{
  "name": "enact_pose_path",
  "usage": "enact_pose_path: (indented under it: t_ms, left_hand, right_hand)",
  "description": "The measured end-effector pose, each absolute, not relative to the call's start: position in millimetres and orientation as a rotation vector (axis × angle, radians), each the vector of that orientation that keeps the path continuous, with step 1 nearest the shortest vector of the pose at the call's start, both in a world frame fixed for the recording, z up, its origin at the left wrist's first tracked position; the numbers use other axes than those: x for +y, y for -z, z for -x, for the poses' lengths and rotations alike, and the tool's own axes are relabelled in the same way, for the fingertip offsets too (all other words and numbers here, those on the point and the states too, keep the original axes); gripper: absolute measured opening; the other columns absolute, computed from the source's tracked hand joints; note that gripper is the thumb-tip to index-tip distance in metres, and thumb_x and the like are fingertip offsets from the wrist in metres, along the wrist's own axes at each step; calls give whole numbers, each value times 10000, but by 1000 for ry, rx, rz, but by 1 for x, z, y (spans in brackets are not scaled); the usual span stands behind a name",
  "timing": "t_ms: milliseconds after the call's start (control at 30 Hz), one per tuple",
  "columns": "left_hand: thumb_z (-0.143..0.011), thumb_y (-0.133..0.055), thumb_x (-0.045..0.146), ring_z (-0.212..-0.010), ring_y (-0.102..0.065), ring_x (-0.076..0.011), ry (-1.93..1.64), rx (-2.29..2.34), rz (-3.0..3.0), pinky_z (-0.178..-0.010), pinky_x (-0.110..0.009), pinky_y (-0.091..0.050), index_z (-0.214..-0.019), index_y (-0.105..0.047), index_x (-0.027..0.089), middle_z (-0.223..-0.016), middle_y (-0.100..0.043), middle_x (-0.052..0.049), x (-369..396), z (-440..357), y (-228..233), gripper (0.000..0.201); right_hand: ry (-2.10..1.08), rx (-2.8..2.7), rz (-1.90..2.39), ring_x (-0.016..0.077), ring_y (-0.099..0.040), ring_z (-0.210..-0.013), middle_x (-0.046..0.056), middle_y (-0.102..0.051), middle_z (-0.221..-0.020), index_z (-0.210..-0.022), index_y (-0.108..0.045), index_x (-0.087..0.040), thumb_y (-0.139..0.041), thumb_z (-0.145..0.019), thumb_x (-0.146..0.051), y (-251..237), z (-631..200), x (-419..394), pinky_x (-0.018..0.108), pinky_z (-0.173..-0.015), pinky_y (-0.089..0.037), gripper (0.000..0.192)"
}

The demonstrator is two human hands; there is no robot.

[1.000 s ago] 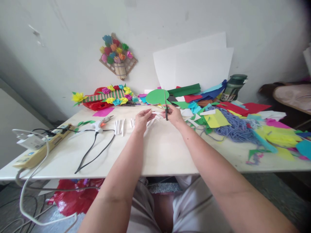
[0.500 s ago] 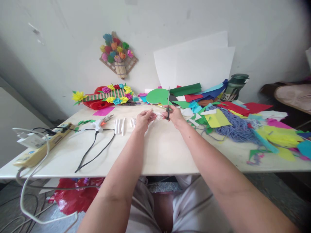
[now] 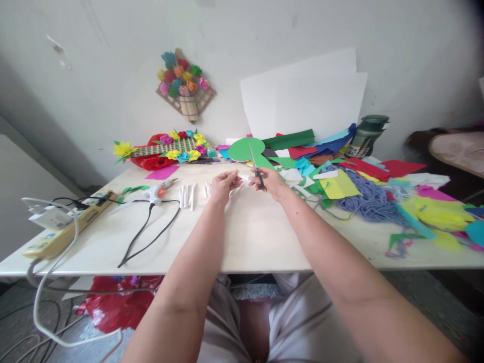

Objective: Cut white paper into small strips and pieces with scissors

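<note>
My left hand is closed, its fingertips pinching a small white paper piece. Held in my right hand is a pair of scissors, with the blades pointing up and slightly left over a green paper shape. The right fingertips are close to the white piece; whether they touch it is too small to tell. Several short white paper rolls lie on the table to the left of my left hand, and part of a few more sits right beside it.
A white glue gun with a black cord lies left, near a power strip. Paper scraps and blue yarn cover the right side, with a dark green bottle behind. A paper-flower craft rests at the back left.
The scissors have swung from upright to leaning left in my right hand. My left hand stays nearly in place, with the white paper still pinched.
</note>
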State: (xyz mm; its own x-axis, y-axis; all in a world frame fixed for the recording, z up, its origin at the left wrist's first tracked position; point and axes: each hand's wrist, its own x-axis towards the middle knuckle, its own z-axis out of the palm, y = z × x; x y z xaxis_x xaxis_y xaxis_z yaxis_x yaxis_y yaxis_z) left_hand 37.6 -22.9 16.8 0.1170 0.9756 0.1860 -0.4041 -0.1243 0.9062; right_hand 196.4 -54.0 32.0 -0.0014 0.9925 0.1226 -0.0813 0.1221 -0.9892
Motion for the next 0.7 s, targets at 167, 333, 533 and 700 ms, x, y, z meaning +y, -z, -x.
enact_pose_path:
  t_ms: [167,333,533,700]
  left_hand:
    - [-566,-761,345,-505,-568,-82,-1376,728,-1090,-547,-212,-466,-734,-624,103,-596,-621,-21,-23,-38,-16,324]
    - [-587,-758,292,-605,-625,-114,-1361,634,-987,-655,-247,-494,-733,-613,110,-663,-645,-35,-25,-40,-15,275]
    - [-613,-745,276,-660,-638,-118,-1343,594,-971,-712,-252,-488,-703,-594,112,-683,-645,-34,-28,-44,-15,240]
    - [-603,-746,313,-569,-614,-107,-1333,654,-971,-626,-243,-484,-710,-588,106,-646,-636,-35,-29,-43,-18,281]
  right_hand:
    - [-1072,-1241,1059,58,-507,-387,-38,-606,-533,-959,-562,-156,-737,-590,-170,-33,-195,-55,146,-343,-259,409]
    - [-1042,-1202,1047,69,-511,-396,-54,-577,-506,-943,-549,-163,-740,-597,-229,-35,-193,-55,160,-378,-338,401]
    - [-1023,-1210,1025,76,-518,-415,-62,-562,-521,-947,-546,-166,-727,-580,-241,-33,-191,-54,190,-431,-402,417]
    - [-1045,-1314,958,76,-515,-432,-69,-568,-537,-972,-546,-174,-707,-562,-222,-29,-190,-53,211,-473,-428,443]
